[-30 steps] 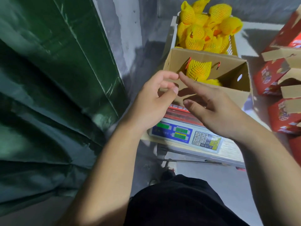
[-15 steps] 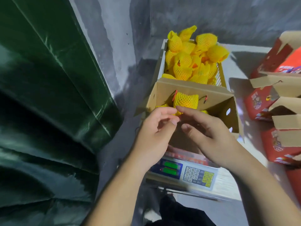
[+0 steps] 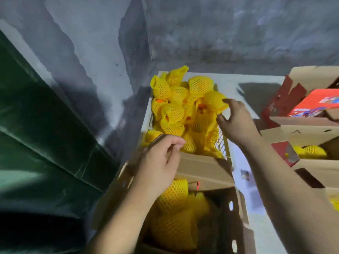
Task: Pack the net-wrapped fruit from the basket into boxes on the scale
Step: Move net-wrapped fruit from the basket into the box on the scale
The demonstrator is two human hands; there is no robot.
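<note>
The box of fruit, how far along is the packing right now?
Done: the box already holds a few netted fruit, with room left. In hand: the right hand reaches a fruit at the basket edge, the left hand hovers over the box's far flap, holding nothing. Left: the basket's fruit pile is heaped high.

Basket [image 3: 222, 143] of fruit [image 3: 176, 114] lies behind the box [image 3: 203, 168].
</note>
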